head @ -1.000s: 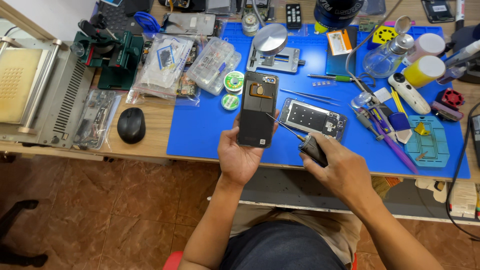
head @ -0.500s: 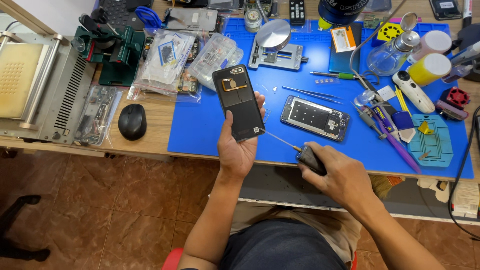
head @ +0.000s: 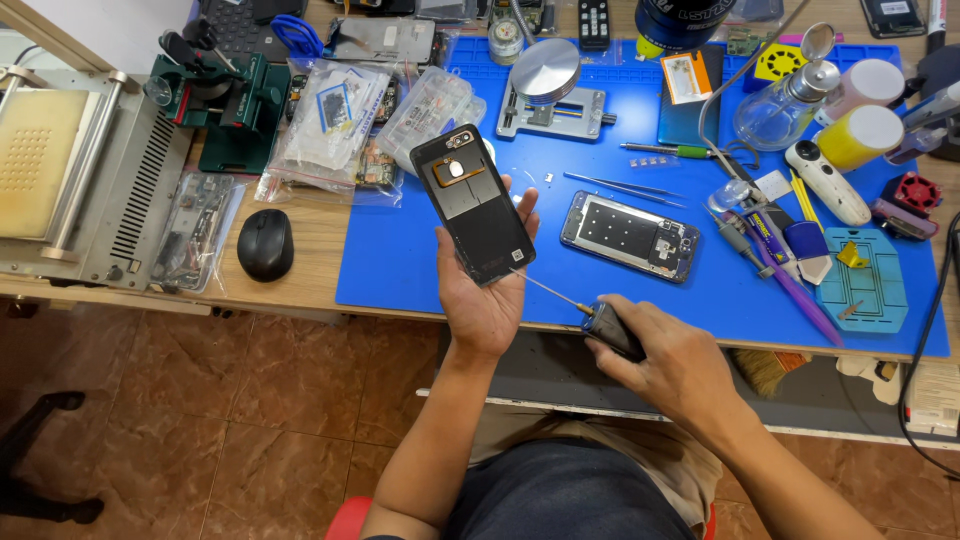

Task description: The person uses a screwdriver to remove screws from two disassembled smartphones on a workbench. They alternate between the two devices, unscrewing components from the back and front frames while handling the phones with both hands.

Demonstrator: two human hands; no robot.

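My left hand (head: 485, 290) holds a black phone back cover (head: 472, 205) tilted up, inner side facing me, above the front edge of the blue work mat (head: 400, 260). My right hand (head: 665, 360) grips the dark handle of a thin screwdriver (head: 590, 315), its tip pointing toward the cover's lower end. An opened phone body (head: 628, 235) lies flat on the mat to the right of the cover. Tweezers (head: 620, 185) rest just beyond it.
A black mouse (head: 265, 245) and bags of parts (head: 330, 130) lie at left beside a grey machine (head: 75, 175). Bottles (head: 800, 95), tools and a teal tray (head: 862, 280) crowd the mat's right side. A round metal disc (head: 544, 70) stands on a jig at the back.
My left hand has carried the back cover leftward and tilted it. My right hand with the screwdriver has stayed near the table's front edge.
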